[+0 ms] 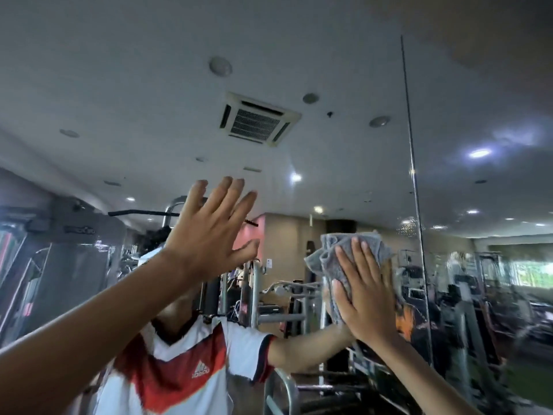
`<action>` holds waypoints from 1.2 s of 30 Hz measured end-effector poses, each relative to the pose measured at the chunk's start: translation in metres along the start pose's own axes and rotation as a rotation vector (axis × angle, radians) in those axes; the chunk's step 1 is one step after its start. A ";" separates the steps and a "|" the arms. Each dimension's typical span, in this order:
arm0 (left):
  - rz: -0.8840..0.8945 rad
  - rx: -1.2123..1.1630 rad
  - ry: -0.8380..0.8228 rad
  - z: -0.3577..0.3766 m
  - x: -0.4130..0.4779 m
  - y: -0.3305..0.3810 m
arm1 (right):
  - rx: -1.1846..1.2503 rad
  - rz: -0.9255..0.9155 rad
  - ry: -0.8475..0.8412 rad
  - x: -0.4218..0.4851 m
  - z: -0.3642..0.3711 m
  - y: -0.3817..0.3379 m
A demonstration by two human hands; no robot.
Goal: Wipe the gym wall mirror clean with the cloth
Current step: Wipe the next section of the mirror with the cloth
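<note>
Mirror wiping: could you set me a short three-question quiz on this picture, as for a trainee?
1. True or false: the right hand presses the grey cloth flat against the mirror with straight fingers.
2. The left hand is: A) holding a spray bottle; B) open, fingers spread, holding nothing; C) bunching up the cloth.
3. Fill in: in the picture, the cloth lies just ___ of the vertical seam between mirror panels.
Key: 1 true; 2 B; 3 left.
</note>
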State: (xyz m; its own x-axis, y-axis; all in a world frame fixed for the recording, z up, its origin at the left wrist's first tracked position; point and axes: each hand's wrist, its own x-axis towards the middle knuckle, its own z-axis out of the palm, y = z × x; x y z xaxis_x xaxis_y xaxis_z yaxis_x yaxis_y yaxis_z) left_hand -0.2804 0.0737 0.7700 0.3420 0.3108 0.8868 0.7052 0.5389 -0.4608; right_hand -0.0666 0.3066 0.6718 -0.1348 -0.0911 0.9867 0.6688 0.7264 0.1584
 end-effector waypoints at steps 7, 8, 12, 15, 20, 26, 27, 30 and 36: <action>-0.001 0.081 -0.008 -0.005 0.059 -0.025 | 0.006 0.322 0.081 0.130 -0.003 -0.044; -0.015 0.076 -0.009 -0.005 0.063 -0.028 | 0.000 0.230 0.094 0.127 -0.001 -0.052; -0.026 0.031 0.009 0.000 0.064 -0.043 | 0.021 -0.151 0.031 0.075 0.003 -0.040; 0.040 0.051 0.012 0.000 0.065 -0.055 | 0.031 -0.180 0.037 0.070 -0.004 0.001; 0.139 0.045 0.030 -0.006 0.075 -0.075 | 0.050 0.398 0.106 0.193 -0.002 0.003; -0.063 -0.023 0.112 0.004 0.069 -0.076 | 0.033 0.070 0.000 0.238 -0.011 -0.060; -0.116 -0.025 0.123 0.005 0.069 -0.076 | 0.048 -0.046 -0.030 0.227 -0.013 -0.059; -0.144 -0.018 0.089 0.007 0.070 -0.077 | 0.034 -0.279 -0.070 0.188 -0.013 -0.025; -0.028 -0.029 0.037 -0.005 0.075 -0.101 | 0.045 0.129 0.034 0.220 -0.009 0.022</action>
State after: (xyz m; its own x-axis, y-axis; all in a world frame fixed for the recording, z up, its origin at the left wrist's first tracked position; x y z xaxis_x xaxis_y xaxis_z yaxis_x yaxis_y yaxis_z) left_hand -0.3230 0.0388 0.8833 0.3439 0.2665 0.9004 0.7322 0.5242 -0.4348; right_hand -0.0750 0.2971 0.8926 -0.0239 -0.0176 0.9996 0.6457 0.7630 0.0289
